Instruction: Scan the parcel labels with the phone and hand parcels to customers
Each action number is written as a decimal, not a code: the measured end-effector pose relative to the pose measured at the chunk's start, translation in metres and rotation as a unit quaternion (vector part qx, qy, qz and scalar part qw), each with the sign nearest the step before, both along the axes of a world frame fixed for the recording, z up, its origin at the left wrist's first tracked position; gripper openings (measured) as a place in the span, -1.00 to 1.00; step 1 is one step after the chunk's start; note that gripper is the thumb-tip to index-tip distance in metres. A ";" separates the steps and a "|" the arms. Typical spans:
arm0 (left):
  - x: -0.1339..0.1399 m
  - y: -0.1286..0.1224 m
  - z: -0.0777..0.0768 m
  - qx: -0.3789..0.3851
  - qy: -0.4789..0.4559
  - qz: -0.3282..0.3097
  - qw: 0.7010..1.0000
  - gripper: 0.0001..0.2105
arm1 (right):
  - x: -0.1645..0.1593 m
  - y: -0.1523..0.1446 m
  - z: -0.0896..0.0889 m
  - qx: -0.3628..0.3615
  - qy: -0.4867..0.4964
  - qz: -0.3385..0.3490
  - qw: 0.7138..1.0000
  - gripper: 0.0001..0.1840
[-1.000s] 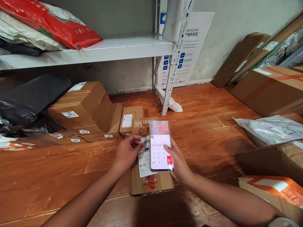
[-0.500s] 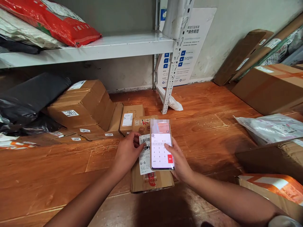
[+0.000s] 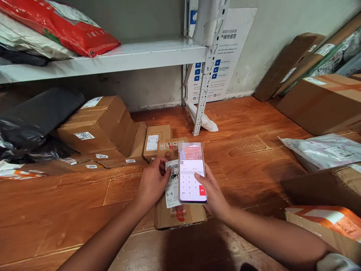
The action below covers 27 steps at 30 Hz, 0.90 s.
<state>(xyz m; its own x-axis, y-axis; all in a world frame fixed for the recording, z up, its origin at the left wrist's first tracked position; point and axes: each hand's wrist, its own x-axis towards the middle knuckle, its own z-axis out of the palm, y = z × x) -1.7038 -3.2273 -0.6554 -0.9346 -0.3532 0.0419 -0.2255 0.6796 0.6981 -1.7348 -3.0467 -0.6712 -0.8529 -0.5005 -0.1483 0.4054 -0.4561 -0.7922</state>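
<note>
Floor: While it runs under both hands, the wood-look floor (image 3: 239, 158) bears cartons to either side too.
Shelf: white shelf (image 3: 141, 56), fwd of L hand, well apart.
Big carton (image 3: 318, 113): well out to R hand's R, fwd.
Red bag (image 3: 93, 41): on shelf, fwd & L of L hand.
Brown box (image 3: 194, 216): below both hands, on floor.
L hand (image 3: 152, 180): narrow, fingers curled, tips at label's upper-L edge; can't tell if pinching it.
R hand (image 3: 213, 194): holding phone, grip round its R side.
Phone (image 3: 188, 186): in R hand, R of L hand, above box; keypad lit, hides label's R part.
Label (image 3: 172, 199): btwn L hand & phone; "6-6" printed.
R thumb (image 3: 200, 178): over keypad; vs half-sec ago, hands, phone & label barely shifted, so prob. same step, keypad entry.
</note>
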 end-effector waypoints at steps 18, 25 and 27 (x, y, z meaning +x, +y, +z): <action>-0.001 -0.003 -0.015 -0.155 0.017 -0.010 0.988 -0.84 | -0.002 0.001 0.005 0.009 -0.007 0.015 1.000 -0.62; -0.004 0.005 -0.013 -0.351 -0.047 -0.027 0.935 -0.83 | -0.002 0.002 0.005 0.011 -0.018 0.020 1.000 -0.63; -0.006 0.007 -0.009 -0.371 -0.084 -0.025 0.925 -0.83 | -0.002 0.002 0.005 0.010 -0.021 0.020 1.000 -0.64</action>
